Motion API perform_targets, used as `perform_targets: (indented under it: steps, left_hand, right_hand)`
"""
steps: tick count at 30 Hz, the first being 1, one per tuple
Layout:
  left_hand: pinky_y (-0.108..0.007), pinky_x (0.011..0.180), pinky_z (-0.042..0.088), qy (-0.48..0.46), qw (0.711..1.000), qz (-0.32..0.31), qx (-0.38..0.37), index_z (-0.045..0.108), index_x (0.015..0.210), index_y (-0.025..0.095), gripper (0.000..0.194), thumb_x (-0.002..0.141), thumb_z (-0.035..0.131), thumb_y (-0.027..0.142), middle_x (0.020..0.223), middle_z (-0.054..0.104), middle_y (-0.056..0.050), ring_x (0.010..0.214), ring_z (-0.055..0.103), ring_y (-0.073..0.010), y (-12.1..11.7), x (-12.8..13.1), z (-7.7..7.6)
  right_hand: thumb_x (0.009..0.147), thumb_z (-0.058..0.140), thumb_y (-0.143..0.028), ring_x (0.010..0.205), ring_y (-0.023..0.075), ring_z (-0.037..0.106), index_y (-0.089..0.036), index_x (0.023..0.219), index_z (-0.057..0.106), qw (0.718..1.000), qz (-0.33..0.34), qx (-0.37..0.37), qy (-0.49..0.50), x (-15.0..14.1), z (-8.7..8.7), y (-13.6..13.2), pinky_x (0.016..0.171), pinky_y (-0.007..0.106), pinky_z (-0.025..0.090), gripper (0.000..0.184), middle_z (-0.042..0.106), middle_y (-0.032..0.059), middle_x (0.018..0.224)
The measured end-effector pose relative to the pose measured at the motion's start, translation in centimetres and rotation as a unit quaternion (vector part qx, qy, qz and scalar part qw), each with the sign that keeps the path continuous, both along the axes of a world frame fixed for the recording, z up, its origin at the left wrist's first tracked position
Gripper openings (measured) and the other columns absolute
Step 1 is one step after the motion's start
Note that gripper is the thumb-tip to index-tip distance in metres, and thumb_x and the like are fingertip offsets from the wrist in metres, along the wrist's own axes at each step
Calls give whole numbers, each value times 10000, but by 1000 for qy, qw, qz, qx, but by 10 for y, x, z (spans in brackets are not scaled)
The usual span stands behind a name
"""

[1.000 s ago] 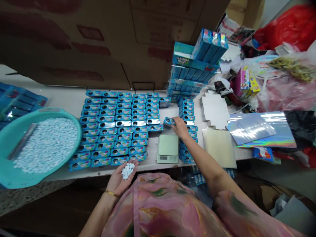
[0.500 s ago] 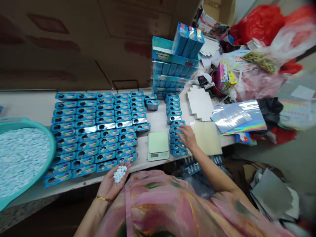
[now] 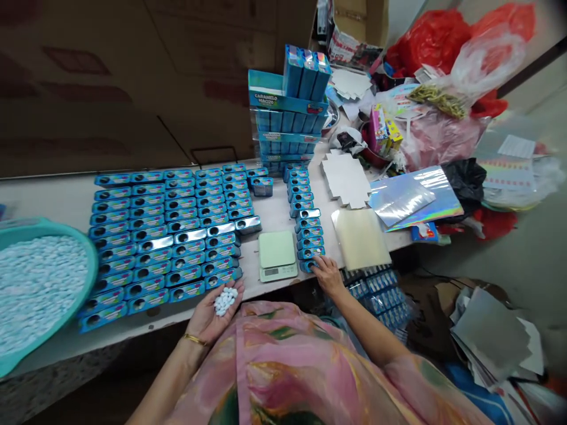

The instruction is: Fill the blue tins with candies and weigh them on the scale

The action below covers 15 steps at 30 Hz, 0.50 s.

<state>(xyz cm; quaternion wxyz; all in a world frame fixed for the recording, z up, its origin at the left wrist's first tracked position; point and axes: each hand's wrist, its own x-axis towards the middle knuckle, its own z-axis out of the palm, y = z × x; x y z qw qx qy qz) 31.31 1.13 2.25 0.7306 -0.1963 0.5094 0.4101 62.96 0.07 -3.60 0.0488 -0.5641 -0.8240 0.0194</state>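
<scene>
My left hand [image 3: 211, 316] is palm up at the table's front edge, fingers curled around a small heap of pale candies [image 3: 225, 301]. Just beyond it stand rows of small blue boxes [image 3: 183, 260], each with a dark round opening on top. My right hand [image 3: 328, 276] has its fingers bent onto the right end of the nearest blue box [image 3: 307, 265] in a separate column. Part of the grip is hidden from above. Between the two groups of boxes sits a pale green digital scale [image 3: 277, 255].
A turquoise basin [image 3: 92, 260] of pale candies stands at the left. Display cartons [image 3: 287, 106] are stacked at the back. White card cutouts [image 3: 346, 180], cream sheets [image 3: 365, 239] and shiny sheets [image 3: 416, 198] lie at the right, before heaped bags [image 3: 436, 44]. Packed blue boxes [image 3: 381, 295] sit below the table edge.
My right hand has moved toward me along the column, from its middle to its near end. My left hand still carries the candies, slightly further right in view. The camera view has shifted.
</scene>
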Motion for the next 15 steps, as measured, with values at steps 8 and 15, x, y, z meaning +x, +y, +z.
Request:
perform_targets:
  steps: [8, 15]
  left_hand:
    - [-316, 606, 553, 1, 996, 86, -14, 568, 1004, 102, 269, 810, 382, 108, 810, 655, -131, 761, 637, -208, -22, -14, 6]
    - [-304, 597, 550, 16, 994, 108, -12, 588, 908, 110, 231, 808, 380, 116, 803, 644, -120, 762, 632, -198, -31, -19, 6]
  right_hand:
    - [793, 426, -135, 1059, 213, 400, -243, 965, 575, 994, 92, 6, 64, -47, 68, 21, 935, 415, 293, 252, 488, 56, 1169]
    - [804, 442, -136, 1045, 201, 427, -239, 1015, 556, 986, 150, -32, 71, -100, 39, 78, 895, 409, 336, 260, 497, 57, 1183]
